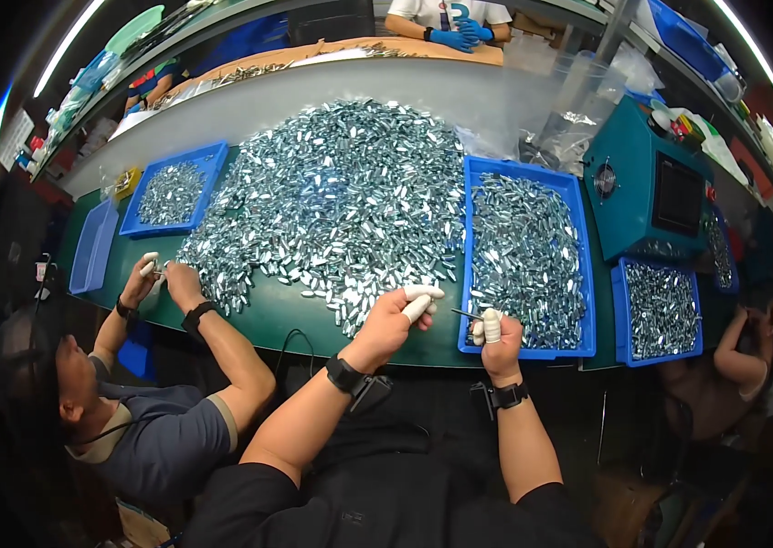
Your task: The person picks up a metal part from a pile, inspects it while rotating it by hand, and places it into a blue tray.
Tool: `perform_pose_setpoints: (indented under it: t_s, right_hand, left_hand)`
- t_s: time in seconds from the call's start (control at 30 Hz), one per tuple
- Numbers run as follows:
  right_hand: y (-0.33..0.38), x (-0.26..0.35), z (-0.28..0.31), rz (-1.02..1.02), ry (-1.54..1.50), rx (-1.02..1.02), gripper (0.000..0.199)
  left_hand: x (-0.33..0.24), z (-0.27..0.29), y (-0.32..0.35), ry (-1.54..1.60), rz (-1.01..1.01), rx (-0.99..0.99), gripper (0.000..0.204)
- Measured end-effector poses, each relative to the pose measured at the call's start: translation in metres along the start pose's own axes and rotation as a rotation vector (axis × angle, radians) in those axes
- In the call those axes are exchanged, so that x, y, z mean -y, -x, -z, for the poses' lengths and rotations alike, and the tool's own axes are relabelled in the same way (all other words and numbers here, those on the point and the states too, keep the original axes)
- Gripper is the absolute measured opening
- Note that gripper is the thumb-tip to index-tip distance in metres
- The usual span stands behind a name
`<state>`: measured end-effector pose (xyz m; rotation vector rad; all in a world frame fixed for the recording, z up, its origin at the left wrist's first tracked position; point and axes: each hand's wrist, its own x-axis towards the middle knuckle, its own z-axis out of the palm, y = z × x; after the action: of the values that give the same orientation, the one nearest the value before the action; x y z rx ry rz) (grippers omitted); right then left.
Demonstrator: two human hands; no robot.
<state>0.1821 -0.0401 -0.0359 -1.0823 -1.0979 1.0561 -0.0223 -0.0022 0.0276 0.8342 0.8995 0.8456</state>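
Left hand (388,321), white-capped: thumb and fingertips close together; whether they pinch a part cannot be told. Right hand (502,340), at its 4 o'clock: closed on a thin rod (466,313) pointing toward 10 o'clock. Heap of small silvery parts (341,192): on the green surface (272,315), at the left hand's 11 o'clock. Filled blue tray (589,301): at the right hand's 1 o'clock.
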Motion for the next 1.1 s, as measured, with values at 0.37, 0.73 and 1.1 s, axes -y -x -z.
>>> perform_pose_setpoints:
  t_s: [0.37,0.73,1.1]
  right_hand:
    - [-0.004,0.012,0.000,0.085,0.230,0.136,0.038]
    - [-0.001,0.005,0.000,0.090,0.266,0.197,0.037]
    - [0.004,0.006,0.008,0.002,0.078,0.179,0.039]
  left_hand:
    - [0.018,0.007,-0.002,-0.316,-0.129,0.042,0.017]
    - [0.027,-0.019,-0.009,-0.287,0.052,0.039,0.012]
    - [0.039,-0.040,-0.001,-0.648,-0.515,0.005,0.010]
